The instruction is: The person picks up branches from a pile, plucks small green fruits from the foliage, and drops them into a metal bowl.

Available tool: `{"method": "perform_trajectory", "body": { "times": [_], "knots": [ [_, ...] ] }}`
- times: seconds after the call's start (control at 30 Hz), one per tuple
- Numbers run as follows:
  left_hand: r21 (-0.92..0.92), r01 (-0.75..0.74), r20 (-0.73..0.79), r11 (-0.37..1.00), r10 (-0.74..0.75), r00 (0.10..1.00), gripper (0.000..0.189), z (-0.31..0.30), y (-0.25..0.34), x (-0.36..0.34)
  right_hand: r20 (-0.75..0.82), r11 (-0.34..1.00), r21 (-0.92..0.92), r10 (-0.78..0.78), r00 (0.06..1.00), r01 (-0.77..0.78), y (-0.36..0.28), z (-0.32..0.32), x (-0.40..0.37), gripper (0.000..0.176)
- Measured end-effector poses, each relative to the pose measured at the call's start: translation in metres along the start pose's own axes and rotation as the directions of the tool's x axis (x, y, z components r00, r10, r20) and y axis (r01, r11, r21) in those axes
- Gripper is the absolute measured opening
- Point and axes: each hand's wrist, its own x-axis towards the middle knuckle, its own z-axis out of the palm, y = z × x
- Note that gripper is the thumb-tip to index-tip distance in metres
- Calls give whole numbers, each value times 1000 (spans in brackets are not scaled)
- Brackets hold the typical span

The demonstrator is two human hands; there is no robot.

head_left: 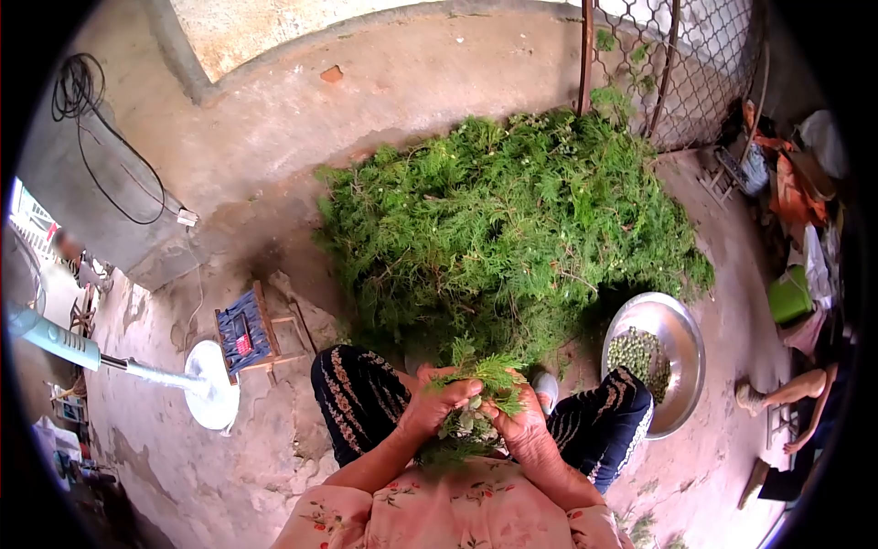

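Between my knees, a leafy green conifer sprig (495,372) is held in front of my lap. My left hand (441,403) closes round its left side, thumb pressed against the stems. On the other side my right hand (519,419) pinches the same sprig, its fingertips partly covered by foliage. Paler bits that look like small seed cones (466,425) show between the hands. Just ahead of my feet lies a large heap of cut conifer branches (512,210). To the right stands a wide metal basin (681,366) with many small round green cones (637,355) in it.
A small wooden folding stool (261,334) with a dark seat and a phone-like object stands at left, near a white fan base (212,384). Wire mesh (677,73) rises behind the heap. At the right edge are bags (796,197) and another person's leg (791,389).
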Motion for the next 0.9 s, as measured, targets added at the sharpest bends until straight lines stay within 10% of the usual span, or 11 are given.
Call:
{"method": "perform_trajectory", "body": {
  "times": [0.1, 0.13, 0.17, 0.27, 0.43, 0.47, 0.67, 0.77, 0.87, 0.9],
  "knots": [
    [2, 87, 139, 996, -86, 987, 25, -2, 19, -5, 6, 893, -380, -257, 966, 240, 8, -7, -3, 25],
    [61, 11, 126, 998, -19, 992, 21, 0, 23, -6, 187, 552, -744, -369, 911, 376, 5, 0, -9, 26],
    [56, 1, 113, 998, -7, 994, 21, 0, 25, -6, -29, 997, -69, -45, 999, 42, -8, 26, -15, 21],
    [313, -111, 97, 943, 84, 992, 20, -5, 13, 0, 120, 974, -195, -92, 988, 114, -12, 26, -12, 17],
    [139, -119, 91, 983, 107, 990, 19, 0, 12, -9, 214, 892, -334, -242, 946, 304, -5, 4, -1, 18],
    [245, -136, 115, 960, 110, 987, 17, -2, 13, -9, -91, 969, -182, -187, 978, 168, -3, 3, -4, 20],
    [398, -34, 90, 917, -2, 996, 19, -10, 14, -7, -54, 946, -296, -155, 987, 132, 4, 13, 3, 19],
    [678, -372, 101, 634, 420, 902, 22, -10, 2, -1, -68, 901, -423, -131, 989, 90, -8, 14, 8, 19],
    [262, -256, 174, 931, 215, 961, 21, -10, 32, -10, 11, 942, -275, -196, 981, 191, -16, 10, 14, 22],
    [299, -384, 175, 873, 346, 922, 20, -12, 17, -4, 89, 735, -573, -384, 919, 363, -16, -2, 17, 24]
  ]
}}
